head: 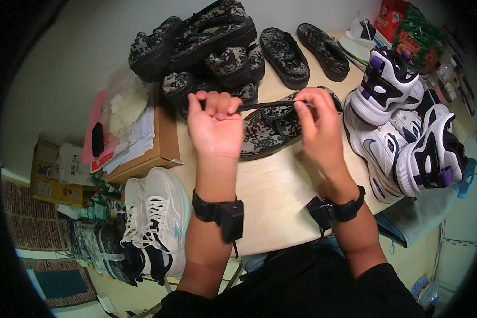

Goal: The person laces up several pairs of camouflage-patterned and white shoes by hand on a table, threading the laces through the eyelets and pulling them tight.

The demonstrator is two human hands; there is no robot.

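A black shoelace is stretched almost level between my two hands. My left hand has its fingers curled around one part, palm side towards me. Thumb and fingertips of my right hand pinch the lace farther right. Just below the lace lies a dark digital-camouflage shoe on its sole, its toe towards my left wrist. My right hand partly covers its heel end. Whether the lace is threaded in this shoe cannot be seen clearly. Each wrist carries a strapped black device.
Camouflage shoes are piled at the back left; two more stand behind. White-and-purple sneakers are stacked at right. White laced sneakers sit at the left edge of the wooden table, near a cardboard box topped with papers.
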